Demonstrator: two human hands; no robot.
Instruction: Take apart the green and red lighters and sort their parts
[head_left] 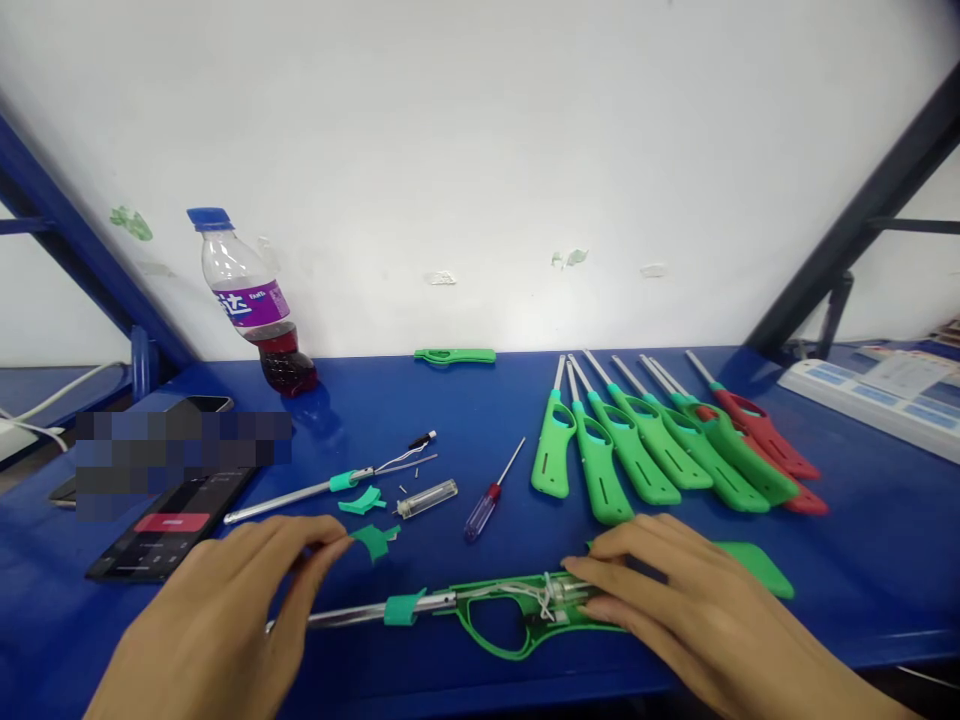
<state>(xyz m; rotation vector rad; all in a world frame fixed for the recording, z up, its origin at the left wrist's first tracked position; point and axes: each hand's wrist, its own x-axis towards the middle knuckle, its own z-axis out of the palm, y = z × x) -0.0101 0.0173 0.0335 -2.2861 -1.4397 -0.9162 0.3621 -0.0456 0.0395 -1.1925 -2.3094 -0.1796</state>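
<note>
Green plastic, thin and moulded, is used for the open shell of the lighter (448, 601), which is laid lengthwise along the near edge of the blue table (360, 400). Little weight is to be expected, with most stiffness offered by the metal barrel (349, 616), where smooth slipping is likely. Loose wires (517, 590) are judged fragile and best left unpulled; the clear tank (566, 590) could probably be shifted easily, since it is not covered over. A safe hold would best be taken along the shell's solid rear or on the barrel.

By the right hand (675, 590), the shell's rear is held around the tank, thumb and fingers closed on it, though part of the grip is hidden. By the left hand (232, 590), a small teal piece (375, 542) is pinched between thumb and fingertips, above the barrel.

Silver is shown along the barrel, which is ringed near the shell by a teal sleeve (401, 609). Pale wires are strung from the barrel's end past the trigger loop, and the inside of the shell is left exposed there.
</note>
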